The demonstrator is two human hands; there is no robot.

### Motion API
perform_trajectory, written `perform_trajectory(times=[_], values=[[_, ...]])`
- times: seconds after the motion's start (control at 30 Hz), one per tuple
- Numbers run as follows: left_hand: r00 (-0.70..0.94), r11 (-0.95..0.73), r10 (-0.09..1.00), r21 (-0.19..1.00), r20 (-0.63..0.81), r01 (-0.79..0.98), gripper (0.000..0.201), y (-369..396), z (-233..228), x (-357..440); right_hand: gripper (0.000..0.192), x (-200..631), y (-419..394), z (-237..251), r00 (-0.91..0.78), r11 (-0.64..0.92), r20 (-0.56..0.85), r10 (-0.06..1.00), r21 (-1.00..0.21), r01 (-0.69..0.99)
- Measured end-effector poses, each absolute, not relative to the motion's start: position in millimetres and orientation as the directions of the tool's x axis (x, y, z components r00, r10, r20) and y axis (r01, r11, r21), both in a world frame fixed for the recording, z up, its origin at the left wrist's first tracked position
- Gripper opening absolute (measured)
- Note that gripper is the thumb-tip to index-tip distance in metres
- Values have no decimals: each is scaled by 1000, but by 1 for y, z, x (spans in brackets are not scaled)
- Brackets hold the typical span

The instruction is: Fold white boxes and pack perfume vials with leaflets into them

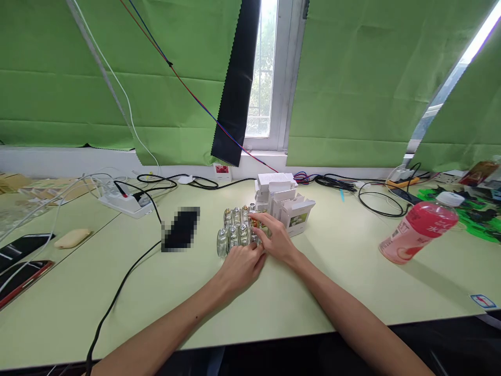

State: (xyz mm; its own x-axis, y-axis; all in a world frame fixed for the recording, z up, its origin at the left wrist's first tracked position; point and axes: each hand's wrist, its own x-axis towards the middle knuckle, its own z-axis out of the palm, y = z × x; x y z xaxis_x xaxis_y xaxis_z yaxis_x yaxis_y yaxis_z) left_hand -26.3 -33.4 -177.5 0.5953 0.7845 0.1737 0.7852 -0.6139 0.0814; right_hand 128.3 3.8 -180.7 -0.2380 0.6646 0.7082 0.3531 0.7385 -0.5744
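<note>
Small clear glass bottles (233,236), several of them, stand upright in two rows near the middle of the table. My right hand (276,237) reaches over the right end of the rows, thumb and fingers closed about a glass bottle with amber colour (255,222). In front of the near row, my left hand (242,265) is curled up close to the bottles, its fingers bent and partly hidden. What those fingers hold, if anything, I cannot make out. Just behind my right hand stand small white cardboard boxes (298,222), some with flaps raised.
A blurred black phone-like object (180,230) lies left of the bottles, beside a black cable (125,277). On the right stands a pink drink bottle (418,230). A white power strip (127,201), phones (23,277) and a pale oval object (72,238) lie at left.
</note>
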Motion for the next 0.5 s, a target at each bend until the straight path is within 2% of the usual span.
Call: perform_trajectory(times=[0.5], values=[[600, -614, 782, 36, 169, 789, 33, -35, -175, -26, 26, 124, 7, -183, -151, 675, 680, 718, -627, 390]])
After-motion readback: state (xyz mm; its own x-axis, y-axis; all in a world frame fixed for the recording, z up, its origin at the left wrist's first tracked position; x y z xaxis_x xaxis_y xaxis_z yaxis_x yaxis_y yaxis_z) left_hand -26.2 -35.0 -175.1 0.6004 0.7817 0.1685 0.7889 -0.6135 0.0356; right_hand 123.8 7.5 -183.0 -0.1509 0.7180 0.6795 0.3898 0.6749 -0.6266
